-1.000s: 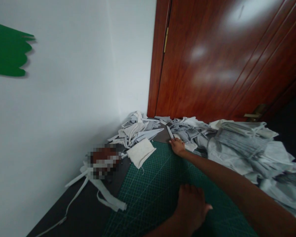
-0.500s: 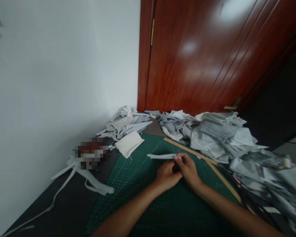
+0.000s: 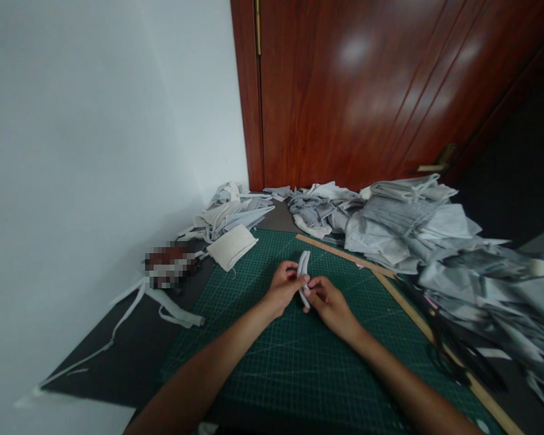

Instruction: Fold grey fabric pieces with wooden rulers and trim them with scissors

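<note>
Between my two hands is a narrow pale grey fabric strip (image 3: 304, 264), doubled lengthwise into a short bundle and held nearly upright above the green cutting mat (image 3: 272, 362). My left hand (image 3: 286, 286) pinches its middle from the left, thumb across the front. From the right, the fingers of my right hand (image 3: 324, 297) close on its lower part. A folded cream cloth piece (image 3: 232, 246) lies at the mat's upper left corner, apart from both hands.
Heaps of grey and white fabric (image 3: 390, 223) line the back and right. Two wooden rulers, one at the back (image 3: 340, 252) and one at the right (image 3: 417, 320), border the mat near black scissors (image 3: 471, 356). Loose strips (image 3: 176, 312) hang about a blurred patch at left. A reddish door (image 3: 344, 90) stands behind.
The strip, stretched out leftward before, is now folded shorter and stands upright between my hands. My left hand has moved up onto it. The camera view has shifted slightly.
</note>
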`<action>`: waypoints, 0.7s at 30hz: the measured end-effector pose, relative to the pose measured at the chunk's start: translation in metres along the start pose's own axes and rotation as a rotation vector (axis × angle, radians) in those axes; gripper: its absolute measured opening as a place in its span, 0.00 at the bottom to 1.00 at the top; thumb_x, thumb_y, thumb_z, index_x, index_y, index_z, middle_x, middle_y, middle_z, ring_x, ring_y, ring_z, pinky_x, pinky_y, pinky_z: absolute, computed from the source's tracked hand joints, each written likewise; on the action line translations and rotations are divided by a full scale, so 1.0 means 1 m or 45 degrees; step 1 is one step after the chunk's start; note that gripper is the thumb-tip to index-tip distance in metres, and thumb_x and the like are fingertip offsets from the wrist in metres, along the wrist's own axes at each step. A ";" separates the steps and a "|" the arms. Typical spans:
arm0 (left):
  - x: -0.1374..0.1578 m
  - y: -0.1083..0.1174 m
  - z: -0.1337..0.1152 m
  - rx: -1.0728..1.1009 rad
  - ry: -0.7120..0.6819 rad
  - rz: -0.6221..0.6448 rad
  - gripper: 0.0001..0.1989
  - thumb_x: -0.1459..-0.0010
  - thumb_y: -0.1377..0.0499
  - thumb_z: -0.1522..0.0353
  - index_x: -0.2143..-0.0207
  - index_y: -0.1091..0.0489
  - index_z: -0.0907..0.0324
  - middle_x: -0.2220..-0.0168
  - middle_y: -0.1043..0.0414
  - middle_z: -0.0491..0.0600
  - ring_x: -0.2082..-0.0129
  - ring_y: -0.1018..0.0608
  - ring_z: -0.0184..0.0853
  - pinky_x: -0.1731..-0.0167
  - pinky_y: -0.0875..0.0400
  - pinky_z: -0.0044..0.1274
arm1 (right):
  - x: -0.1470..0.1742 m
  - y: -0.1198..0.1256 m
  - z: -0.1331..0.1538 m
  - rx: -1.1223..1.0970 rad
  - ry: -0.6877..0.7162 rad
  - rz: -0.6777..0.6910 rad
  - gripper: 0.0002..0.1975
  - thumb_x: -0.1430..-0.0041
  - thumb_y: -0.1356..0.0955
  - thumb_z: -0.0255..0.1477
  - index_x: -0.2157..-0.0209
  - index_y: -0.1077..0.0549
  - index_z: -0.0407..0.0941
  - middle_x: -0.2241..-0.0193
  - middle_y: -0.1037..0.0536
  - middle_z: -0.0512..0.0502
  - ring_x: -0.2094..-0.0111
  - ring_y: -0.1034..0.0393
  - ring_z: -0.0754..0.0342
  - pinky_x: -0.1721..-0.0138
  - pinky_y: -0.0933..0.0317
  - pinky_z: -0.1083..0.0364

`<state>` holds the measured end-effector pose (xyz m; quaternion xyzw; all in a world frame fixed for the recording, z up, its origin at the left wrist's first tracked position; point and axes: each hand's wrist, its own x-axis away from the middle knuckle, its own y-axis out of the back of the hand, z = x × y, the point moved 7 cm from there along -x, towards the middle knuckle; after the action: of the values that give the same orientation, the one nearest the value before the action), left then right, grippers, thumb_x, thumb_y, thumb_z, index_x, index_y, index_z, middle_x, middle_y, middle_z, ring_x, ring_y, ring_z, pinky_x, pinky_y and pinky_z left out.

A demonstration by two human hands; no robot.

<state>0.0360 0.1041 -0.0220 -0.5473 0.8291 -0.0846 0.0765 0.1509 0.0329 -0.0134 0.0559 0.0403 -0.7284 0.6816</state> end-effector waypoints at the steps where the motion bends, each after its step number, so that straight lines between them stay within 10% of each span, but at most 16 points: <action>1: 0.002 -0.003 0.000 -0.010 -0.016 0.019 0.32 0.53 0.27 0.54 0.53 0.36 0.57 0.69 0.28 0.43 0.71 0.25 0.31 0.70 0.31 0.21 | 0.000 0.004 -0.001 0.011 -0.011 -0.022 0.17 0.40 0.27 0.46 0.61 0.31 0.49 0.75 0.22 0.53 0.76 0.26 0.51 0.73 0.34 0.53; 6: 0.011 -0.022 0.002 -0.113 -0.094 0.153 0.37 0.51 0.28 0.58 0.43 0.39 0.56 0.66 0.27 0.44 0.68 0.23 0.32 0.68 0.30 0.21 | 0.000 0.020 0.015 0.185 0.202 -0.105 0.24 0.40 0.28 0.43 0.46 0.30 0.50 0.57 0.21 0.45 0.58 0.23 0.47 0.58 0.29 0.50; 17: 0.010 -0.009 -0.016 -0.851 -0.222 0.208 0.06 0.44 0.33 0.68 0.70 0.27 0.58 0.69 0.29 0.46 0.61 0.25 0.39 0.56 0.29 0.30 | -0.003 0.028 0.006 0.605 0.171 -0.191 0.16 0.41 0.26 0.44 0.72 0.25 0.46 0.72 0.25 0.46 0.69 0.29 0.46 0.63 0.33 0.47; 21: 0.021 -0.015 -0.036 -1.273 -0.413 0.294 0.03 0.40 0.36 0.72 0.63 0.23 0.57 0.46 0.29 0.52 0.42 0.33 0.46 0.39 0.38 0.38 | 0.005 0.016 0.019 1.191 0.467 -0.046 0.14 0.33 0.32 0.32 0.49 0.24 0.44 0.46 0.26 0.30 0.43 0.32 0.34 0.45 0.38 0.37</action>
<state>0.0329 0.0810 0.0159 -0.4283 0.8006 0.4151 -0.0573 0.1661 0.0242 0.0050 0.4819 -0.1703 -0.6584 0.5525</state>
